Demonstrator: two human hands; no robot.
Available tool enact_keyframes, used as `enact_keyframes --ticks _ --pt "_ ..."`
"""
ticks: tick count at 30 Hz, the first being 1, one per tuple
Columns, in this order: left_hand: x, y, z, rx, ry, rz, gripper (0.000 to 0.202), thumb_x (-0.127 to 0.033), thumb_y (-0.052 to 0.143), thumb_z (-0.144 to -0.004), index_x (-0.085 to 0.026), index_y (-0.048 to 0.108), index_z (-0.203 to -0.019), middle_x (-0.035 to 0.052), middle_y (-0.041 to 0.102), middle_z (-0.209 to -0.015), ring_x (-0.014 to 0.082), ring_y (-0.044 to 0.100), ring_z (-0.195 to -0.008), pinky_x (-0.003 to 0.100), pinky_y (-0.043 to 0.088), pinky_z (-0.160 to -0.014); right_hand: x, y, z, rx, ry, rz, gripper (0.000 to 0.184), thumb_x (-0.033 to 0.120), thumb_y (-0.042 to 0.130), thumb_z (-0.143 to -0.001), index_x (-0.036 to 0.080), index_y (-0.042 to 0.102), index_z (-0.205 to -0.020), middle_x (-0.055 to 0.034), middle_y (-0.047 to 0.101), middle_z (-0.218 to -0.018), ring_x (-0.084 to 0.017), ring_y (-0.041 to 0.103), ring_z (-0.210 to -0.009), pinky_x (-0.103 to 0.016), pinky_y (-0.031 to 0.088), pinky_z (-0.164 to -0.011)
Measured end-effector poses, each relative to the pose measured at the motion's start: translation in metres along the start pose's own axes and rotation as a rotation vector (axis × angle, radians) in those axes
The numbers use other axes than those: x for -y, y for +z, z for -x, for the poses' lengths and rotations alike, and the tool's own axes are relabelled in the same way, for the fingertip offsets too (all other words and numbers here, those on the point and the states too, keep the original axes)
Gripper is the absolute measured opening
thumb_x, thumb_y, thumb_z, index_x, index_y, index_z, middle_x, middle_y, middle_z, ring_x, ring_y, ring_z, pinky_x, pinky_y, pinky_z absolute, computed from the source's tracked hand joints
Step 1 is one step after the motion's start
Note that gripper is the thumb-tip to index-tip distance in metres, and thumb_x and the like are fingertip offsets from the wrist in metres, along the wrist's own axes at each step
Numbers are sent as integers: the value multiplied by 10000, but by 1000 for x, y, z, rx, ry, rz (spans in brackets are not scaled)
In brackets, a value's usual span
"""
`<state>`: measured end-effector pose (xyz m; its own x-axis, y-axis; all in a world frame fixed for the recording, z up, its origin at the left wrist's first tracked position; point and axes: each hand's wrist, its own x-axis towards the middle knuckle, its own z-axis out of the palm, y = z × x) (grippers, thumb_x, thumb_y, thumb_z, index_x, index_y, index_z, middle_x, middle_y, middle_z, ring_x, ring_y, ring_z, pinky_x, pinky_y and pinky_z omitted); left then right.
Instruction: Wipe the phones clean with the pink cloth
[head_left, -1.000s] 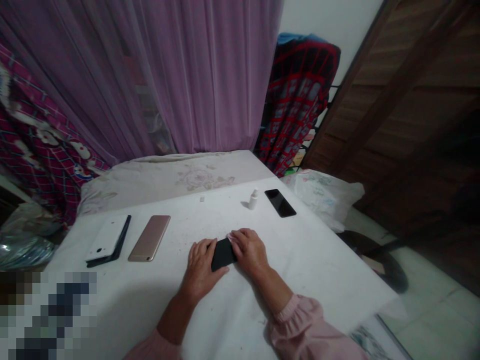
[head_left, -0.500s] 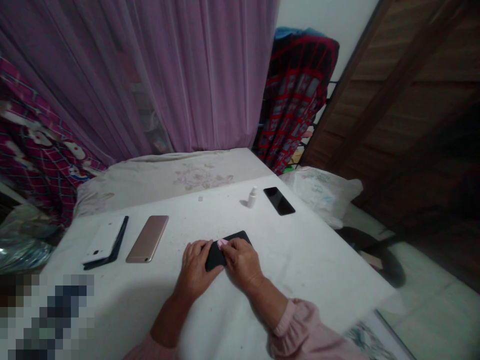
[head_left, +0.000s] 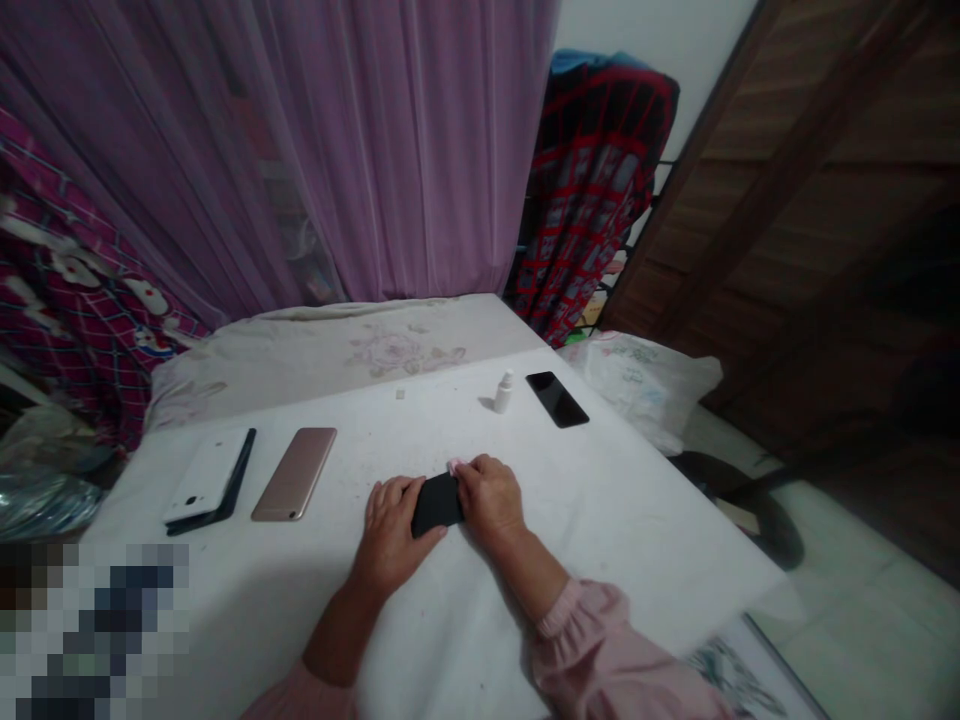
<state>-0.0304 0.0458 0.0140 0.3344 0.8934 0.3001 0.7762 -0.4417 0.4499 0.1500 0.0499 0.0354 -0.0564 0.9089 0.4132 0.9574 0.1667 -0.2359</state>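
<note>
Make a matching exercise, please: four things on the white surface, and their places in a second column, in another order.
Things:
1. rose-gold phone
2. small white bottle
3. black rectangular object
4. white phone

Places:
A. between the left hand and the right hand
B. at the far left, on a dark case
C. beside the black-screened phone
D. just right of the white phone

Pairs: 1-D, 2-C, 3-A, 4-B

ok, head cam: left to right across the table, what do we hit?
white-backed phone on a dark case → rose-gold phone → left hand → black flat object → right hand → black smartphone
</note>
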Motion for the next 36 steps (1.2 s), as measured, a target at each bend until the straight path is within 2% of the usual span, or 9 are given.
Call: enact_keyframes --ticks 4,10,12,14,19,21,29,31,36 --pt "0 0 0 3 -6 -17 606 -339 693 -728 -247 509 -1298 75 572 -1178 301 517 -1170 561 242 -1122 13 1 -2 28 -55 -22 171 222 575 -903 255 736 -945 -46 627 -794 -169 521 -738 -298 306 -656" --pt "0 0 0 -6 -4 -24 619 -323 691 -742 -255 498 -1325 71 577 -1169 292 532 -1147 552 250 -1120 -34 -6 -6 -21 98 39 219 226 533 -913 226 752 -914 -58 621 -791 -161 514 -699 -293 315 -627" --pt "-1 0 0 -10 -4 -23 625 -321 690 -741 -254 495 -1331 71 575 -1172 291 531 -1151 549 250 -1118 -41 -5 -7 -44 117 53 247 230 513 -919 206 756 -882 -63 616 -774 -162 511 -688 -293 315 -618" --pt "-2 0 -1 -15 -8 -23 624 -318 694 -734 -251 500 -1324 70 574 -1168 290 533 -1148 547 249 -1118 -36 -2 -7 -51 105 56 244 229 516 -920 214 757 -884 -59 618 -770 -159 509 -680 -290 312 -616" --pt "-3 0 -1 -30 -3 -25 597 -312 694 -728 -251 517 -1295 70 584 -1156 291 544 -1129 560 247 -1117 -3 4 4 -32 -22 23 203 257 546 -938 270 741 -995 -48 645 -799 -162 530 -714 -287 298 -639" --pt "-2 0 -1 -25 -2 -27 593 -310 695 -730 -253 517 -1292 68 586 -1156 290 545 -1131 564 241 -1120 -1 3 8 -23 -45 6 188 266 559 -938 282 737 -995 -44 658 -828 -167 539 -741 -286 295 -648" --pt "-1 0 -1 -6 -13 -29 589 -321 698 -734 -215 525 -1287 82 574 -1170 292 536 -1147 565 227 -1131 -45 -8 15 -66 94 79 216 266 549 -941 250 764 -954 -55 648 -787 -156 506 -669 -292 282 -618" --pt "-2 -1 -1 -4 -19 -31 588 -322 697 -736 -222 523 -1288 79 575 -1170 290 538 -1145 567 224 -1131 -40 -7 17 -86 79 85 215 267 551 -941 241 764 -946 -55 647 -778 -154 503 -662 -293 283 -617" --pt "-2 -1 -1 0 -25 -34 595 -339 704 -735 -232 518 -1291 75 579 -1171 284 538 -1154 556 217 -1138 -3 -2 30 -93 -73 -3 181 216 586 -917 249 740 -1007 -41 654 -790 -148 528 -690 -277 317 -643"
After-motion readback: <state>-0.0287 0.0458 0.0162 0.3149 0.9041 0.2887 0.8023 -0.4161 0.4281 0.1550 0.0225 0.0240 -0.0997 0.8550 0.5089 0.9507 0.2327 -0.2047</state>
